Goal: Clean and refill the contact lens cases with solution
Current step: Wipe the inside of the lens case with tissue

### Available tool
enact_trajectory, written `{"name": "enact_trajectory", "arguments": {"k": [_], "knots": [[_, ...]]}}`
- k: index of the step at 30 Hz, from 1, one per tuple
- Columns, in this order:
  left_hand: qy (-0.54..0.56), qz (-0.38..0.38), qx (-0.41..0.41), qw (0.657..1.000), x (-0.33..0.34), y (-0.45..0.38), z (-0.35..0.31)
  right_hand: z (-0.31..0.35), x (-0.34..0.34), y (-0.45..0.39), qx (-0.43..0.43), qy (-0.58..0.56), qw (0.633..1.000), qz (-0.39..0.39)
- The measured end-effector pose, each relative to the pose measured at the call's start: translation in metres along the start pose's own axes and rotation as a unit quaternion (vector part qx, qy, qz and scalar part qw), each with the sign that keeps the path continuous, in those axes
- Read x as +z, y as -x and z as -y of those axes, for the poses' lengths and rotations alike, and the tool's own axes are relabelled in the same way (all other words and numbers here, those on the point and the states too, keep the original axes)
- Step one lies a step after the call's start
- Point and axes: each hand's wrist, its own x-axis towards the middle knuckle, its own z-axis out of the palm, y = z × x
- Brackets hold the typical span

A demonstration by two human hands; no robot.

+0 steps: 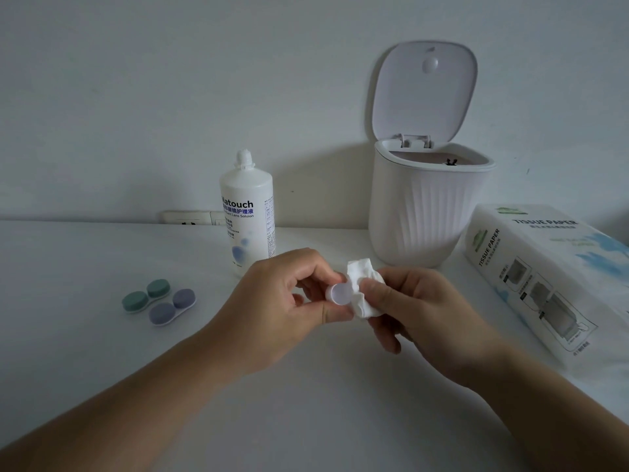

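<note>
Above the middle of the white table, my left hand (286, 301) pinches a small white round cap (338, 294) between thumb and fingers, its hollow side facing me. My right hand (415, 308) holds a crumpled white tissue (362, 284) right against the cap's edge. A green lens case (146, 295) and a purple lens case (172, 306) lie side by side at the left, both with lids on. The white lens solution bottle (246, 212) stands upright behind my left hand, without its outer cap.
A small white ribbed bin (425, 212) stands at the back right with its lid (423, 90) flipped up. A tissue paper pack (544, 270) lies along the right edge. A wall socket (190, 218) sits behind the table by the wall.
</note>
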Motion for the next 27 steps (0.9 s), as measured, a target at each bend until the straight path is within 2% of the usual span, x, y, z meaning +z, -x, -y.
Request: {"name": "enact_trajectory", "arguments": {"k": [4, 7, 14, 19, 22, 27], "knots": [[-0.036, 0.044, 0.018, 0.998, -0.007, -0.002, 0.005, -0.001, 0.0, 0.001, 0.022, 0.036, 0.997, 0.062], [-0.039, 0.067, 0.017, 0.997, -0.01, -0.004, 0.007, -0.001, 0.001, 0.001, 0.032, 0.057, 0.995, 0.075], [0.01, -0.013, 0.001, 1.0, -0.003, -0.001, 0.0, -0.005, -0.001, -0.001, -0.005, 0.012, 1.0, 0.007], [-0.012, -0.033, 0.035, 0.999, 0.007, 0.002, -0.002, -0.008, -0.002, -0.003, 0.003, -0.046, 0.999, -0.014], [0.007, -0.002, -0.007, 1.0, 0.001, -0.001, 0.001, -0.009, -0.002, -0.002, 0.006, 0.004, 1.0, 0.023], [0.003, 0.066, -0.019, 0.998, -0.008, -0.003, 0.005, -0.007, 0.0, 0.0, 0.025, 0.05, 0.996, 0.067]]}}
